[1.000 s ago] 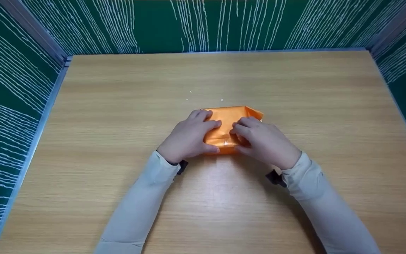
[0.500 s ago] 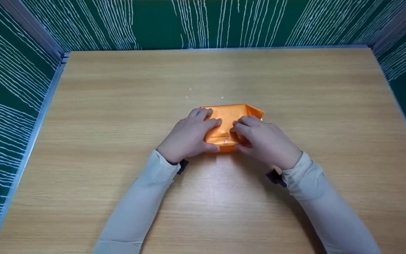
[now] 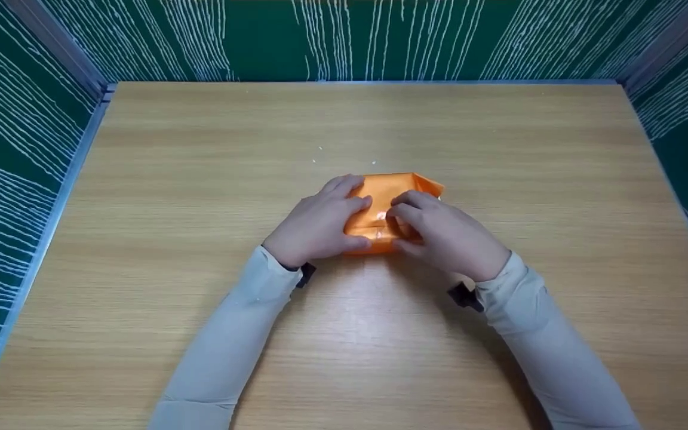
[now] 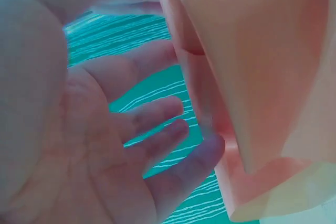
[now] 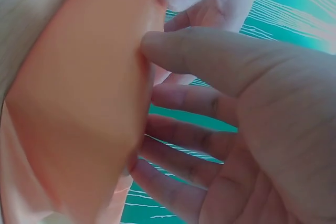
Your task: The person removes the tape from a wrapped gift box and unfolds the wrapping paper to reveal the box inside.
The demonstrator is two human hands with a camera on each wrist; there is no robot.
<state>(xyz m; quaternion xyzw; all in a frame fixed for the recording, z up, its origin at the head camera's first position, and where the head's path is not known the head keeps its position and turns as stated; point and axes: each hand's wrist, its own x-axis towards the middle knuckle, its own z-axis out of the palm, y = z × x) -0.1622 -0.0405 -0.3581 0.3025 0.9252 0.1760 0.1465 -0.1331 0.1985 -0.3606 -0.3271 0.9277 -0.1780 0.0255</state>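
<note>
A shiny orange wrapped package (image 3: 389, 187), loose and folded out at its right end, lies on the wooden table. My left hand (image 3: 315, 228) spans its left side, with spread fingers pressing on top and the thumb against the near face. In the left wrist view a flap (image 4: 252, 66) of the orange wrapping stands off at that end. My right hand (image 3: 448, 233) pinches the near right part, bent fingers on top and thumb on the near side. The right wrist view shows the thumb and fingertips (image 5: 140, 169) against the orange surface. What is inside stays hidden.
The wooden table (image 3: 200, 161) has blue-taped edges. Green walls (image 3: 263, 42) with white wavy lines stand at the back and both sides. Several tiny white specks (image 3: 374, 162) lie beyond the package.
The head view has shifted slightly. My left fingers have slid a little farther over the package, and my right fingertips have lifted slightly. The package stays in nearly the same place.
</note>
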